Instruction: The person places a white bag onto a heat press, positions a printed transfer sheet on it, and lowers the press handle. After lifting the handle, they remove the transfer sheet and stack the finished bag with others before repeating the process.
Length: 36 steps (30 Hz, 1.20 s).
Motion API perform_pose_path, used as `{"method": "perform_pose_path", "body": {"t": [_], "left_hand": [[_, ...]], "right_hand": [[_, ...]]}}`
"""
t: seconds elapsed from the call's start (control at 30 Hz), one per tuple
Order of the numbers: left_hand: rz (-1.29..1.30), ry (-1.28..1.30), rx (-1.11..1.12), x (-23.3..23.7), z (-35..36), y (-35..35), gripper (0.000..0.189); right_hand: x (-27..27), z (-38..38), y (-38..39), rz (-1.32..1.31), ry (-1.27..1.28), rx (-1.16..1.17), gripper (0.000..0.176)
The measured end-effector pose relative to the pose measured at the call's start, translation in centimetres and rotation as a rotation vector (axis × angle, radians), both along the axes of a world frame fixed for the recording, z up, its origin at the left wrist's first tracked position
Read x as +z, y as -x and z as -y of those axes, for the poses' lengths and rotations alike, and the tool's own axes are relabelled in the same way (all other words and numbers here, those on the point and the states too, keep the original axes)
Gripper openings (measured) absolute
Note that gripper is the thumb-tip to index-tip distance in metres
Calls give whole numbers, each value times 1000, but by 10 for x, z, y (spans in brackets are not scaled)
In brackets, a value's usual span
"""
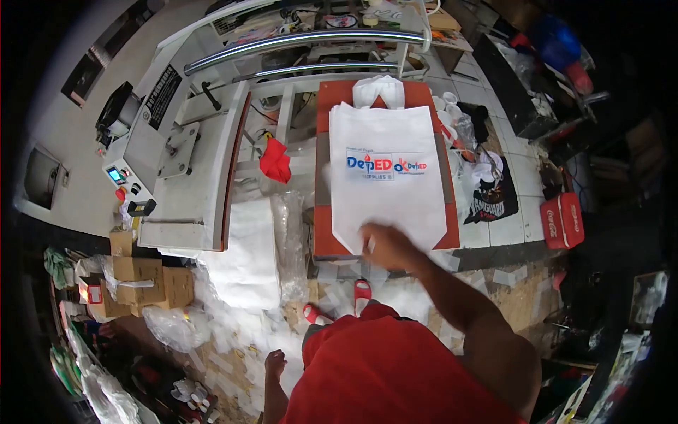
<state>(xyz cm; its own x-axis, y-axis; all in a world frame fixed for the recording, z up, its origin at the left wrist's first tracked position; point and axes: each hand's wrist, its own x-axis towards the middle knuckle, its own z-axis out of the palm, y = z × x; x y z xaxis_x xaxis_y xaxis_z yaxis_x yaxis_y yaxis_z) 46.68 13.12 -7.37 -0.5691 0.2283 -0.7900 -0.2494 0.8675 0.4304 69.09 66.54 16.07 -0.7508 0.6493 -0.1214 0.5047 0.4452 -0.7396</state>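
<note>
A white tote bag [388, 198] lies flat on the red-edged press platen [323, 233], its handles [378, 92] stretched toward the back. Blue and red "DepED" lettering is printed across its middle. My right hand [387, 246] is at the bag's near edge, fingers curled down and closed on the fabric; the fingertips are partly blurred. Low at my left side hangs my left hand [275, 362], away from the press, its fingers curled in with nothing visible in them.
The heat press machine [187, 159] with its control panel stands left, a steel bar [304, 42] behind. A red cloth [275, 161] hangs between. White fabric sheets [244, 254] are piled left of the platen. Cardboard boxes [145, 283] stand lower left; a red cooler [563, 220] is right.
</note>
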Motion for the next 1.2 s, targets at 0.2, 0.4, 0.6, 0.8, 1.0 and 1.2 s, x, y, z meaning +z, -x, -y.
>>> {"method": "perform_pose_path", "body": {"t": [0.2, 0.4, 0.6, 0.8, 1.0, 1.2], "left_hand": [[4, -10, -51, -10, -1, 19, 34], [-161, -45, -156, -12, 55, 24, 34], [-35, -29, 260, -14, 175, -14, 29], [79, 148, -492, -65, 329, -65, 12], [136, 124, -205, -23, 307, -39, 22], [-416, 277, -936, -71, 254, 48, 18]], "right_hand": [[15, 92, 43, -46, 682, 683, 24], [-152, 100, 174, -123, 166, -52, 30], [-207, 142, 292, 46, -119, -271, 60], [-243, 171, 326, 300, 136, -575, 83], [-222, 175, 327, 170, 125, -805, 59], [-235, 145, 312, 287, -163, -615, 50]]}}
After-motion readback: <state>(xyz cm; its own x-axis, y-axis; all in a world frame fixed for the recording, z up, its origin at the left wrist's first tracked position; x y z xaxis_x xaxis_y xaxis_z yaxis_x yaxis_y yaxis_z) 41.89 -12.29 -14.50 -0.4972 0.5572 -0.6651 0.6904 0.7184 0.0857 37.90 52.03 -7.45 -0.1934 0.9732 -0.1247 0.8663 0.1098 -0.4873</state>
